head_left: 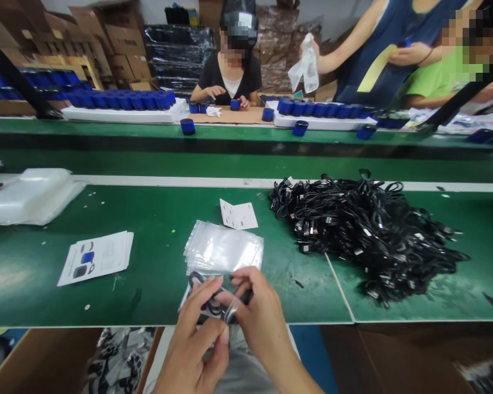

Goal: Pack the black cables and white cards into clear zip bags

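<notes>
In the head view, at lower centre, the left hand [197, 334] pinches a bag [232, 312] between thumb and finger; the right hand [261, 312], half-curled, grips it too. How far inside the coiled cable [214, 309] sits is unclear; loose loops could spring out or snag the plastic. The green table [156, 295] bears a cable pile [365, 230] at right; cartons [123, 41] stack upper left.

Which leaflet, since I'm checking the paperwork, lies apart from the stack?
The single creased leaflet just beyond the clear plastic bags, left of the heaped black USB cables; the stacked leaflets lie together farther left.
</notes>
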Demonstrator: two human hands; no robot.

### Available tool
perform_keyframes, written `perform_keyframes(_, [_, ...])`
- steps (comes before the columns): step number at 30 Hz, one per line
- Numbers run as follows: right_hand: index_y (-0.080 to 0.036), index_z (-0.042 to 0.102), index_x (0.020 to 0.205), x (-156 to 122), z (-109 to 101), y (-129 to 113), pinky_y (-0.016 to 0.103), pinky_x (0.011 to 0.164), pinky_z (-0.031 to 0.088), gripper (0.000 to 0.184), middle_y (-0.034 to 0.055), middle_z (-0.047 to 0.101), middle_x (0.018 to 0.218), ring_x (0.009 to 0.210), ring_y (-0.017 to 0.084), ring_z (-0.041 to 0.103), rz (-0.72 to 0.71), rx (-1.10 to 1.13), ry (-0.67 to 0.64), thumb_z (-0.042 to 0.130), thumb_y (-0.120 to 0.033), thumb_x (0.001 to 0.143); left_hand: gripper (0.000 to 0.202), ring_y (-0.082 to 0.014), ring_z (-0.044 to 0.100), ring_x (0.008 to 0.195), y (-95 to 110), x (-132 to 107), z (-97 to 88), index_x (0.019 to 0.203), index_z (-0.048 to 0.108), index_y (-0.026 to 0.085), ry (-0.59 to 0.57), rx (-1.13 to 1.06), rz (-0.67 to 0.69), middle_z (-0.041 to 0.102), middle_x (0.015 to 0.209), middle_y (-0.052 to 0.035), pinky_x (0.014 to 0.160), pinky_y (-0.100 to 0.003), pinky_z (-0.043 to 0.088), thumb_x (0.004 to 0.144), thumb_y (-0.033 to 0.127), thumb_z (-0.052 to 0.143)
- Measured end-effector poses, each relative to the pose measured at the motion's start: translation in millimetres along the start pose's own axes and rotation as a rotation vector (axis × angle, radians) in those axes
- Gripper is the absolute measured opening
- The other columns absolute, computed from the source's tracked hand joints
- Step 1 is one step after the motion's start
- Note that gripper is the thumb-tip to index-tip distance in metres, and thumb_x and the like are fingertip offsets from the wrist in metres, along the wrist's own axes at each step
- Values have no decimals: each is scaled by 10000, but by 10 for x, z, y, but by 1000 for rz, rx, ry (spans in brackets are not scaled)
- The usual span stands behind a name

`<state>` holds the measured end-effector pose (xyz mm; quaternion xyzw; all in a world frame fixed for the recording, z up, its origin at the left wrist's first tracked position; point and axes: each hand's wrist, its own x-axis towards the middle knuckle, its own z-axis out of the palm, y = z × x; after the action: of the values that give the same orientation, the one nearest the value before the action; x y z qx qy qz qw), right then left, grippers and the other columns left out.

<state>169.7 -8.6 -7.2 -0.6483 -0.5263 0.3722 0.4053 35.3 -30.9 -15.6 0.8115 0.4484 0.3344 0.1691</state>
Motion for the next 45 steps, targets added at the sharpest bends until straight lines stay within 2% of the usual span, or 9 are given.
perform_keyframes(4, [-175,620,652,23,-87,-53,197,549,388,177,-38,630,627,584,113,563,-73,65,-367,562,-42,752,141,-324,558,1134,-82,86,-119,828,537,250,-74,-4,-90,649,1148,-58,1036,-672,220,733,223,639])
perform_keyframes(7, [-191,668,782,3,-147,-88,210,607,413,194,-27,666,719,652,118,588,-103,110,-409,529,-56,786,414,-210,671,656,-144,206,-253,1038,525,252,-204,-126,-425,683,738,32,707,-414,562,663,260,700])
perform_keyframes(10, [-189,620,1010,-26,-198,-80,225,624,449,186,4,662,797,688,129,600,-29,287,-395,524,-180,852,146,-144,611,531,-148,290,-330,876,616,237,-251,-261,-571,610,590,60,494,-229,512,736,277,622])
perform_keyframes(13, [-181,606,992,-49,-239,-41,232,627,450,229,10,640,809,713,144,587,37,262,-378,647,-202,768,144,-120,579,529,-126,307,-337,683,621,222,-156,-324,-525,590,584,46,490,-191,479,779,325,586])
perform_keyframes(15, [-177,619,795,-54,-262,-16,221,581,409,19,-13,590,695,637,128,536,16,158,-361,619,-194,789,180,-115,569,545,-124,298,-330,692,627,221,-125,-341,-506,588,617,38,491,-179,463,810,342,564])
perform_keyframes(18, [-173,564,638,-41,-299,3,217,557,368,248,-22,515,627,597,113,481,-80,133,-309,518,-228,875,204,-114,553,573,-153,287,-333,766,645,225,-170,-347,-516,579,669,29,507,-175,448,852,364,524])
perform_keyframes(26, [-178,600,709,21,-382,19,215,593,394,160,-8,548,688,634,119,507,-157,175,-291,537,-188,855,235,-128,547,639,-275,252,-363,736,620,212,-268,-377,-517,551,698,16,555,-183,436,876,363,507])
perform_keyframes(34, [-192,530,767,19,-361,84,228,614,358,156,-9,540,729,676,127,509,-286,4,-253,455,-143,895,208,-95,540,576,-223,245,-333,698,623,202,-152,-290,-392,564,653,28,531,-152,420,869,272,529])
perform_keyframes(45, [-188,558,772,-14,-280,31,232,625,370,125,-5,556,741,696,129,528,-293,34,-322,498,-143,873,207,-123,582,633,-198,280,-348,741,661,219,-293,-294,-424,621,707,8,515,-176,417,872,289,516])
